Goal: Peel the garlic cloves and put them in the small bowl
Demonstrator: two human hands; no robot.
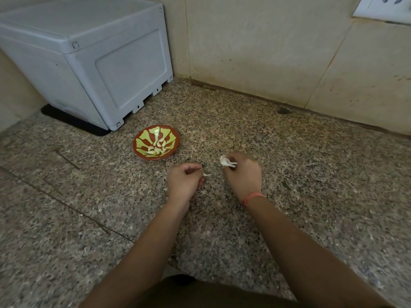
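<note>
A small red bowl [142, 138] with a green pattern sits on the speckled granite counter and holds several peeled garlic cloves [157, 147]. In front of it and to its right, my left hand [184, 181] is closed on a small garlic clove [206, 174] that sticks out past its fingertips. My right hand [242, 172] is farther right, its fingers pinched on a white clump of garlic with papery skin [226, 162]. The two hands are apart, just above the counter.
A grey plastic box [89, 58] on a black mat stands at the back left, close behind the bowl. A beige tiled wall [266, 52] runs along the back, with a white socket plate [384, 6] at top right. The counter [311, 163] stretches out to the right.
</note>
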